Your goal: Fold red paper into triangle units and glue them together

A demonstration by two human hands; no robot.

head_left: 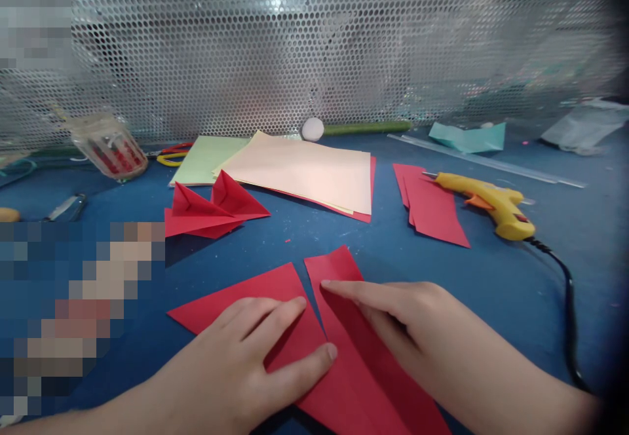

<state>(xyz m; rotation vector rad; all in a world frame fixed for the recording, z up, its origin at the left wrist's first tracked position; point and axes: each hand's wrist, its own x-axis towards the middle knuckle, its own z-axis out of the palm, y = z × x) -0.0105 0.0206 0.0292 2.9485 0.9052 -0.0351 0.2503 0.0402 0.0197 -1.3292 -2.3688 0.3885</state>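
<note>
A red paper sheet point(275, 291) lies on the blue table point(515, 278) at the near edge, folded into flaps that meet along a centre line. My left hand point(246, 363) lies flat on its left flap, fingers spread, thumb at the crease. My right hand point(393, 323) presses on the right flap with the index finger stretched out along the fold. Neither hand grips the paper.
Folded red paper pieces point(211, 212) sit behind on the left. A stack of cream, green and red sheets point(304, 173) lies mid-table. Red strips point(432, 209) and a yellow glue gun point(491, 202) with a black cord are right. Scissors point(171, 154), a clear ruler point(491, 163), perforated metal wall behind.
</note>
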